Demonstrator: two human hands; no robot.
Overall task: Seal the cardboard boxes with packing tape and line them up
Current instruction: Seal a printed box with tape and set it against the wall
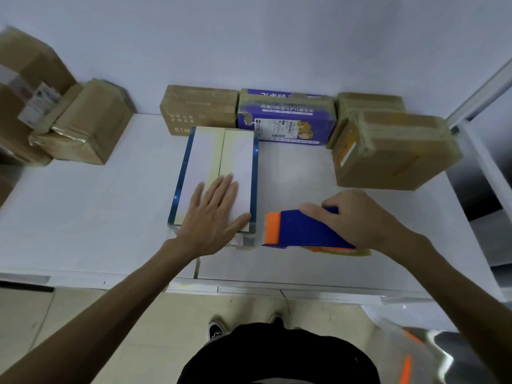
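White box [213, 162] at table [83, 217] centre; your left hand [213, 220] flat on its 6 o'clock end, fingers straight. Your right hand [357, 217] grips tape dispenser [293, 228] at box's 4 o'clock. Purple box [285, 117] at 1 o'clock.

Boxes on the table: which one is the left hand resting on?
The white-topped box with blue sides, lying flat at the centre; the left hand presses on its near end. The others, brown or purple, sit untouched.

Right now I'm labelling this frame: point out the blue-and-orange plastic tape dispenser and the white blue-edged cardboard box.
blue-and-orange plastic tape dispenser [295, 228], head view, blue body.
white blue-edged cardboard box [241, 159], head view, right top flap.
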